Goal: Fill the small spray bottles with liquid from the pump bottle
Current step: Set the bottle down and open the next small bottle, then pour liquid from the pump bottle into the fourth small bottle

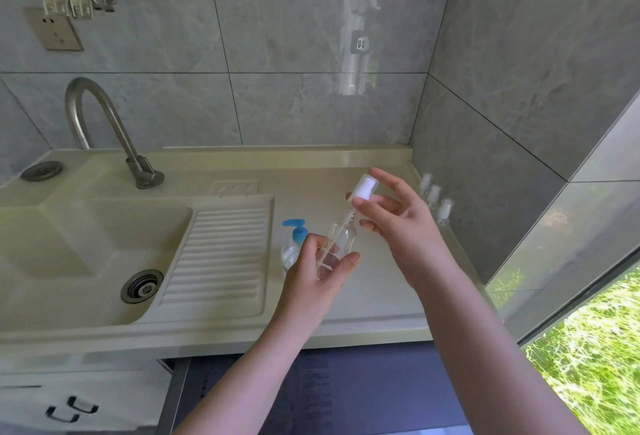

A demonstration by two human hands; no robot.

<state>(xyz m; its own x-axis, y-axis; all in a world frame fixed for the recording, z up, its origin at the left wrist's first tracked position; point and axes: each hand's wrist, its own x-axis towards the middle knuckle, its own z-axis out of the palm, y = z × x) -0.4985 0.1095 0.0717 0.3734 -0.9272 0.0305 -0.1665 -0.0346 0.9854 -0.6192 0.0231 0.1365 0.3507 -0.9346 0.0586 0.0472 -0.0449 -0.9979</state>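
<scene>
The left hand [317, 266] wraps its fingers and thumb around the body of a small clear plastic spray bottle [337, 244], holding it tilted, neck pointing up and away toward the right hand [394, 223]. That hand pinches the bottle's white spray cap [363, 186] between thumb and fingertips, just above the neck. The thin dip tube [332, 244] runs down inside the clear body, so the head looks part-way seated; whether it is being unscrewed or screwed on, I cannot tell. The two hands are close together, joined only through the bottle.

Just behind the left hand, partly hidden by it, stands the clear pump bottle with a blue pump head [294, 242], upright on the cream countertop [374, 299]. Beyond the right hand, against the grey tiled wall [485, 164], three more small clear spray bottles with white caps [434, 197] stand in a row, capped.

The held bottle looks nearly empty, though a little liquid at the bottom cannot be ruled out. Whether the three at the wall hold liquid is too small to tell. My reading is that the task is at an early stage: this bottle probably needs its cap off, pumping and recapping, and the others likely remain.

To the left of the left hand lie a ribbed drainboard [218, 254] and a cream sink basin [86, 251].
</scene>
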